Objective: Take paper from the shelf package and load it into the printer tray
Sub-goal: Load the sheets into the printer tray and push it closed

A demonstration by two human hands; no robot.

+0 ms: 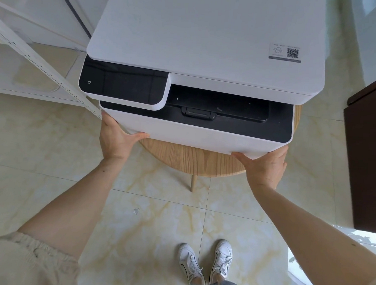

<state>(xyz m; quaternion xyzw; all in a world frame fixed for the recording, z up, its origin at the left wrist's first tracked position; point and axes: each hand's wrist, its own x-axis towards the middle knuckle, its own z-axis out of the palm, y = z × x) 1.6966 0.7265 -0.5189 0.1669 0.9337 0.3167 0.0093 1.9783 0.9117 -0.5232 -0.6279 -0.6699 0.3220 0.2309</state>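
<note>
A white printer (205,62) fills the upper centre of the frame, sitting on a round wooden table (192,160) whose edge and one leg show just below it. The left hand (117,136) is pressed against the printer's lower left front corner, thumb spread along the bottom edge, fingers hidden round the side. The right hand (266,166) cups the lower right front edge, thumb along the front, fingers tucked underneath out of sight. Both are part open and lie on the printer body; whether they grip the tray cannot be told. No paper shows in either hand. A white perforated shelf post (45,69) slants across the upper left, its end touching the printer near the left hand. A dark cabinet (367,151) stands at the right edge. White shoes (204,263) and a paper scrap (136,211) are on the tiled floor (41,139) below.
</note>
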